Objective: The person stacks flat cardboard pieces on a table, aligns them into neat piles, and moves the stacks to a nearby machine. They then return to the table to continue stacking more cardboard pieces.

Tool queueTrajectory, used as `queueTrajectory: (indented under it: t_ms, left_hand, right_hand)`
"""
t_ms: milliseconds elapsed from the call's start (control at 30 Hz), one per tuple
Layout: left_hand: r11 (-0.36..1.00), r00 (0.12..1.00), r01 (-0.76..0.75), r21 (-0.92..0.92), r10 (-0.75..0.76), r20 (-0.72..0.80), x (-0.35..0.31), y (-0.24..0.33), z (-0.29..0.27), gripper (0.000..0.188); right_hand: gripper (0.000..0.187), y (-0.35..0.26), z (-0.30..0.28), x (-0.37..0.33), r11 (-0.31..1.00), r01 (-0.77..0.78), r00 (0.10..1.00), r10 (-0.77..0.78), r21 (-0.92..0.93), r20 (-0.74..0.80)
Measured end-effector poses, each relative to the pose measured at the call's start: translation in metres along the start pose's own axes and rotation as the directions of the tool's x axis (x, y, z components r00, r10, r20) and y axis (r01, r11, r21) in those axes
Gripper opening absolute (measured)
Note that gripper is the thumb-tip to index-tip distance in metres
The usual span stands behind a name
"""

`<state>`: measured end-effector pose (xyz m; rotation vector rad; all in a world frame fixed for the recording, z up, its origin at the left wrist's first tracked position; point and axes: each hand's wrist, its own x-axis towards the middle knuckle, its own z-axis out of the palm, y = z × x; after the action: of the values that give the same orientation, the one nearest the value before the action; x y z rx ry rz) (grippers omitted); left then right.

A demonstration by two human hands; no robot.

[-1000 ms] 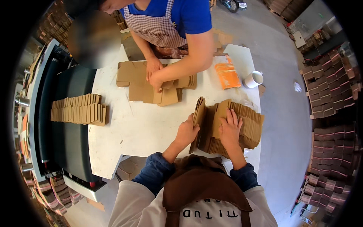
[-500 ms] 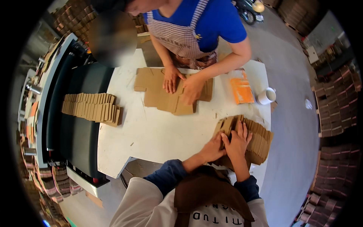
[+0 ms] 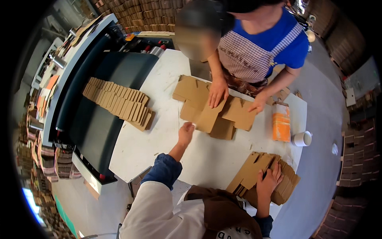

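Head view: the left hand (image 3: 185,134), its fingers curled, reaches to the near edge of some broad, flat brown cardboard sheets (image 3: 199,107); whether it grips that edge, I cannot tell. The right hand (image 3: 268,183) lies with fingers spread on top of a thick stack of folded brown cardboard pieces (image 3: 251,173), clasping nothing visibly. Both piles lie on a white table (image 3: 223,159). Just beyond the left hand, a co-worker's hand (image 3: 218,91) rests on the sheets, while the co-worker's other hand (image 3: 258,102) touches their far right side. Beyond the right hand, an orange-and-white rectangular package (image 3: 281,125) lies beside a white mug (image 3: 301,139). Left of the left hand, a row of overlapping brown cardboard pieces (image 3: 117,101) extends over a dark, wide conveyor belt (image 3: 99,131).
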<state>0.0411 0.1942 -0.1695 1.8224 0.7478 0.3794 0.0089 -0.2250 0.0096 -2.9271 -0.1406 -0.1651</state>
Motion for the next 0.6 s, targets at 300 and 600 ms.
queueTrajectory:
  t_ms: [300,600]
  left_hand:
    - [0.622,0.672,0.302,-0.723,-0.676,-0.301,0.031,-0.061,-0.134,0.033]
    - [0.327,0.678,0.172,-0.929,-0.724,-0.129,0.040,-0.106,-0.194,0.035]
  right_hand:
    - [0.029,-0.004,0.001,0.001,0.999,0.002,1.000,-0.001,-0.054,0.012]
    - [0.027,-0.004,0.000,0.001,0.996,0.037,0.999,-0.037,-0.077,-0.001]
